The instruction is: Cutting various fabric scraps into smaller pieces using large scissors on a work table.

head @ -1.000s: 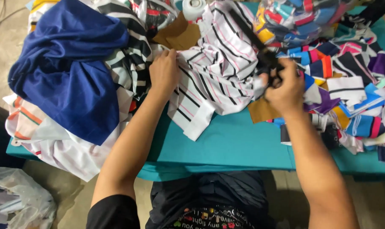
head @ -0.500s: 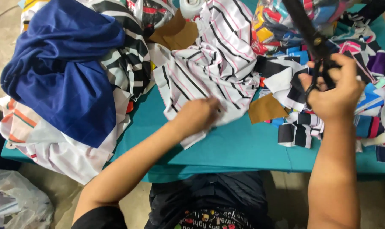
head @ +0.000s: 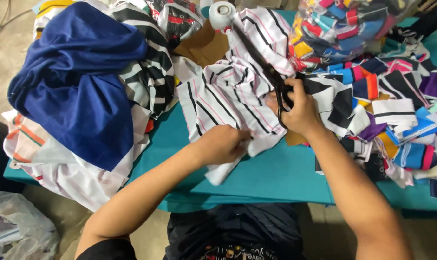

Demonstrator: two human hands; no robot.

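A white cloth with black and pink stripes [head: 233, 91] lies bunched on the teal table [head: 276, 178]. My left hand [head: 223, 144] pinches its near edge, fingers closed on the fabric. My right hand [head: 298, 110] grips the handles of long black scissors [head: 261, 62], whose blades lie across the striped cloth and point away toward the table's far side. A brown card piece [head: 295, 138] peeks out under my right hand.
A heap of blue, striped and white garments [head: 78, 91] fills the left of the table. Many small coloured fabric cuttings [head: 396, 110] cover the right side. A clear bag of cuttings [head: 343, 24], a tape roll [head: 222, 9] and brown card [head: 204, 45] sit at the back.
My right hand has come down from the right with the scissors onto the striped cloth. My left hand has shifted a little and taken hold of the cloth's near edge.
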